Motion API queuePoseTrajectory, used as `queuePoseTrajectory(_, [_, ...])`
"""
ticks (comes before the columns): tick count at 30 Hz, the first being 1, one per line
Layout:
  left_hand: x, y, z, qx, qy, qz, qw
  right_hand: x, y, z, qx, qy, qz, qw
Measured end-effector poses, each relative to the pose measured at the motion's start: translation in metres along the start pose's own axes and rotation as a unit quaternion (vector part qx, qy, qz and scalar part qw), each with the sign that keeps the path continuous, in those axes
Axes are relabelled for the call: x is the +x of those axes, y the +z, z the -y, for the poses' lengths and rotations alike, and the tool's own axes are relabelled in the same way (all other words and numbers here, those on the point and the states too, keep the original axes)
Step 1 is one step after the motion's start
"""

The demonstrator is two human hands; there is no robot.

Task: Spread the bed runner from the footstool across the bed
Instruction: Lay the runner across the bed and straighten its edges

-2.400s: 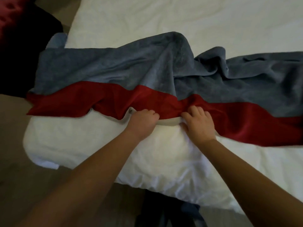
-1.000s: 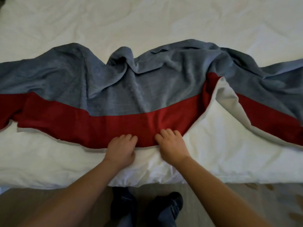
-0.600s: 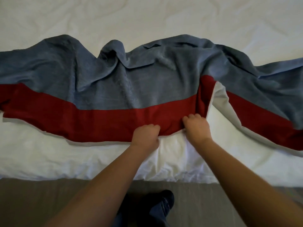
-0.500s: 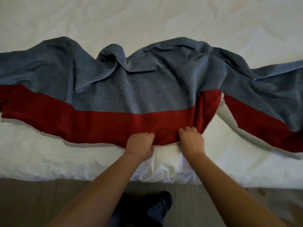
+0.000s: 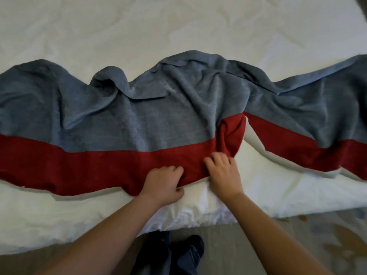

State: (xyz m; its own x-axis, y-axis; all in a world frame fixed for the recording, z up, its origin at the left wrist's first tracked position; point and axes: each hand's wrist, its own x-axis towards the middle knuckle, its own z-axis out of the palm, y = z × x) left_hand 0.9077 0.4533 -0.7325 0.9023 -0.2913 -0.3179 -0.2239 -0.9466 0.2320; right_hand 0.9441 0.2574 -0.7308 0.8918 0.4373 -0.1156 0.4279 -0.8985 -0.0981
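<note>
Straightening step: left hand (image 5: 162, 183) grips bed runner (image 5: 139, 126) hem at lower centre, right hand (image 5: 224, 175) on it alongside, grip unclear (blur); next, flatten the centre-right fold (image 5: 232, 135).

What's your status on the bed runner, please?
Left hand and right hand grip bed runner red edge. Lies across bed, rumpled, fold at right. Nothing blocking.

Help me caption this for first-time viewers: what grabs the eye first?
A rumpled grey fleece bed runner with a red band stretches across the white-sheeted bed. The left hand and right hand hold its red near edge at centre. Just right of them, a fold bares pale lining.
</note>
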Motion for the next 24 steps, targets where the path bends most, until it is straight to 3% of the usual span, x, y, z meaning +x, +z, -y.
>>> queuePoseTrajectory(4, [0.024, -0.011, -0.023, -0.018, 0.057, -0.012, 0.998, 0.019, -0.014, -0.037, -0.002, 0.173, -0.087, 0.981])
queuePoseTrajectory(7, [0.039, -0.014, -0.041, -0.024, 0.087, -0.028, 0.996, 0.034, -0.016, -0.062, 0.033, 0.340, -0.076, 0.937])
queuePoseTrajectory(10, [0.054, -0.013, -0.056, -0.037, 0.078, -0.045, 0.995, 0.040, -0.012, -0.092, 0.107, 0.420, -0.017, 0.901])
queuePoseTrajectory(13, [0.070, -0.010, -0.071, -0.050, 0.053, -0.037, 0.997, 0.037, -0.005, -0.116, 0.117, 0.366, 0.052, 0.922])
queuePoseTrajectory(19, [0.080, -0.003, -0.089, -0.047, 0.041, 0.009, 0.998, 0.002, 0.002, -0.141, 0.078, 0.172, 0.069, 0.980])
queuePoseTrajectory(24, [0.062, 0.006, -0.079, 0.035, 0.078, 0.038, 0.996, -0.052, 0.002, -0.186, -0.014, 0.090, 0.134, 0.987])
